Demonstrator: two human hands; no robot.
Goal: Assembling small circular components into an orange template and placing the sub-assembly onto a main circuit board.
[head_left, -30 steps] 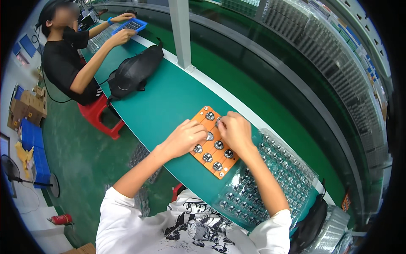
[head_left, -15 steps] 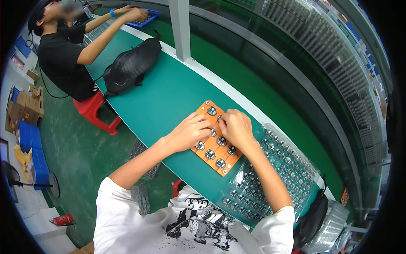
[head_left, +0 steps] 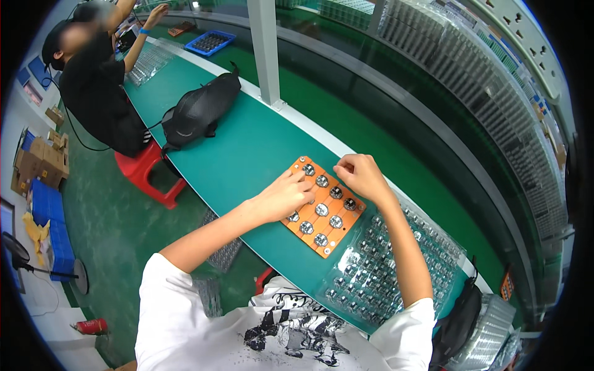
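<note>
An orange board [head_left: 337, 234] lies at a slant on the green tabletop, with several small round silver-and-black parts [head_left: 321, 209] seated in rows on it. My left hand [head_left: 288, 195] rests over the board's left side with its fingers bent down among the parts; whatever lies under the fingertips is hidden. Just off the board's far right edge is my right hand [head_left: 364, 178], its thumb and fingers drawn together. I cannot make out whether anything is in that pinch. Under my right forearm, clear plastic trays [head_left: 365, 272] hold many similar small parts.
A black bag [head_left: 201, 111] lies on the table to the left, before a grey post [head_left: 265, 55]. Beyond it, a person in black [head_left: 93, 86] sits on a red stool [head_left: 148, 173]. A blue tray [head_left: 211, 43] stands at the far side; another black bag [head_left: 458, 321] hangs at the right.
My right hand has moved from over the board to its far right edge, uncovering parts there. My left hand stays over the left side. The person at the left has raised their arms.
</note>
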